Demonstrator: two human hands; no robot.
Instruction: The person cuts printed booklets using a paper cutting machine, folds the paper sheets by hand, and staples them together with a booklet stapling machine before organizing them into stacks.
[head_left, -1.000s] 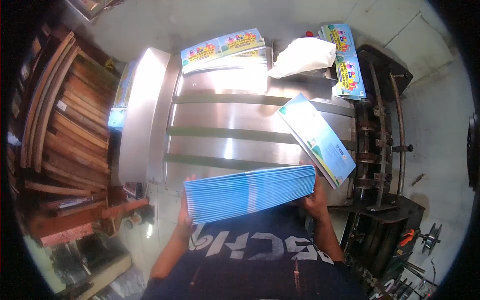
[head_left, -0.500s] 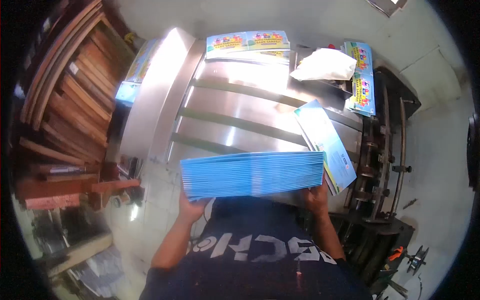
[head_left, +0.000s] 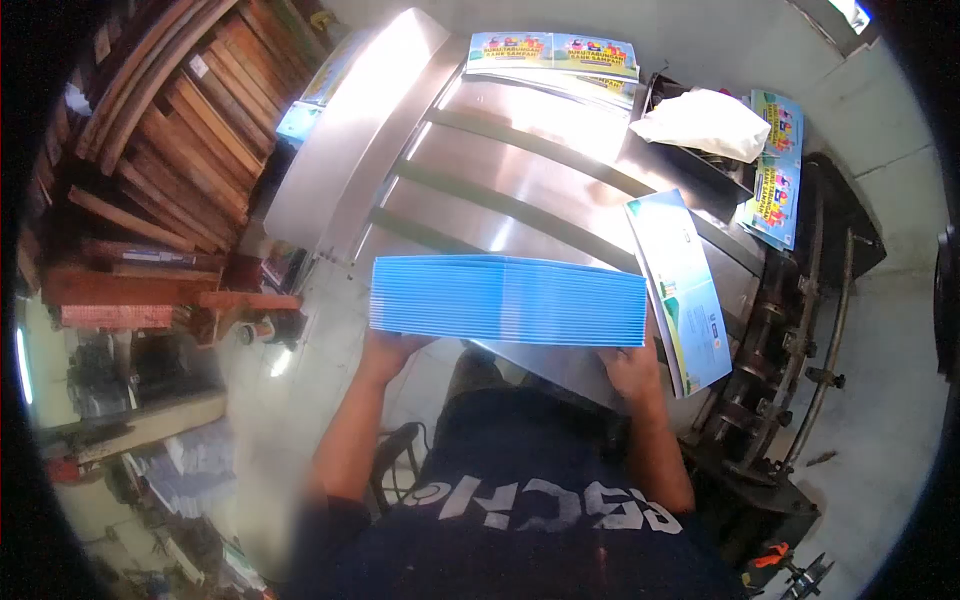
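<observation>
A thick stack of blue printed booklets (head_left: 508,300) is held level in front of my body, its layered edges facing me. My left hand (head_left: 393,352) grips the stack's lower left end, and my right hand (head_left: 628,366) grips the lower right end. The fingers of both hands are partly hidden beneath and behind the stack. Just right of it, a smaller pile of light blue printed booklets (head_left: 690,300) lies slanted on the metal table (head_left: 520,190), close to my right hand.
Colourful printed covers (head_left: 552,55) lie at the table's far edge, with more covers (head_left: 775,190) at the right. A white bag (head_left: 705,122) rests on a dark tray (head_left: 735,180). Machine rods and rollers (head_left: 790,350) line the right side. Wooden boards (head_left: 190,130) stand at the left.
The camera view has shifted and tilted, so the table appears rotated. The held stack now sits slightly higher in view, its layered edges straighter and more even. Both hands still hold it.
</observation>
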